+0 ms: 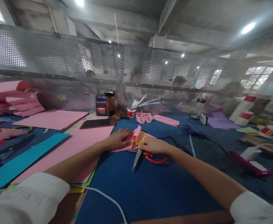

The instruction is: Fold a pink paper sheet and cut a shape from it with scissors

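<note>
My left hand [119, 139] lies flat, fingers stretched out, on a small pink paper piece [120, 148] over the blue mat. Between my hands a pink strip [138, 129] stands up beside a small red spot. My right hand [155, 145] closes around the middle of yellow-handled scissors [136, 160]. Their yellow loops point away from me against the pink paper, and the blade points back toward me. Red scissor handles [158, 160] rest on the mat just under my right hand; a dark blade beside the paper is mostly covered.
Large pink sheets [80, 140] and a teal strip [26, 158] lie left. Behind my hands are a phone [96, 123], a paper cup [131, 112] with sticks, and dotted pink pieces [144, 118]. A blue glue gun [195, 133] and purple power strip [250, 165], with cords, occupy the right.
</note>
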`<state>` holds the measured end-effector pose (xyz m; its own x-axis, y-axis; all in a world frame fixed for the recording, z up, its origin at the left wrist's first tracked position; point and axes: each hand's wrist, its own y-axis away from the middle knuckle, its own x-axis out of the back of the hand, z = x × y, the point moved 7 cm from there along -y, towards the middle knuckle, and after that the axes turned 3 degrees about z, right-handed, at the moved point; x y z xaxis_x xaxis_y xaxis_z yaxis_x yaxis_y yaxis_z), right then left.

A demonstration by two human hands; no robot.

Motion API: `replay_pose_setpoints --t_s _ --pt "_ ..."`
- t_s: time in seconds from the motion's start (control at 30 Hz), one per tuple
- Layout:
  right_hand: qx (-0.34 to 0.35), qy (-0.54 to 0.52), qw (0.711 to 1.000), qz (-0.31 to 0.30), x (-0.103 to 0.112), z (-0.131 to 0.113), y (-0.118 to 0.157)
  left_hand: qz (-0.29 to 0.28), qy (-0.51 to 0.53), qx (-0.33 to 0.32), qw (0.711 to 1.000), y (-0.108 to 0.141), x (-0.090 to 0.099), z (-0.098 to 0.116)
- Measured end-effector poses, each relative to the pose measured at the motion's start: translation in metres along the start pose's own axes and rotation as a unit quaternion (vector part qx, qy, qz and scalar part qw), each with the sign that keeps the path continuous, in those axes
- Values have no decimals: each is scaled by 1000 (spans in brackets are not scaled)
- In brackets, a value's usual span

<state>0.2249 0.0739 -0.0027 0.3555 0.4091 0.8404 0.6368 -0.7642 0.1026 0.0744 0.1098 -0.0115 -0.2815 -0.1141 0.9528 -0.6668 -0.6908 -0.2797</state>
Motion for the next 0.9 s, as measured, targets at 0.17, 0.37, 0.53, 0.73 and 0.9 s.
replay_pose_setpoints --t_s 0.17,0.37,0.53,0.73,0.9 --pt "14 14 1000 1 3 -4 1 1 -1 4 1000 0 -1 -2" --pt "4 19 1000 11 3 -4 -2 5 -2 2 1000 0 -2 -4" --pt "-2 1 1000 -3 -1 -4 -1 5 0 -2 1000 0 -3 -4" --pt "3 9 1000 1 0 -4 1 12 5 -1 1000 1 -2 -4" --pt "-7 5 1000 -9 1 -6 2 29 12 -8 999 1 3 2"
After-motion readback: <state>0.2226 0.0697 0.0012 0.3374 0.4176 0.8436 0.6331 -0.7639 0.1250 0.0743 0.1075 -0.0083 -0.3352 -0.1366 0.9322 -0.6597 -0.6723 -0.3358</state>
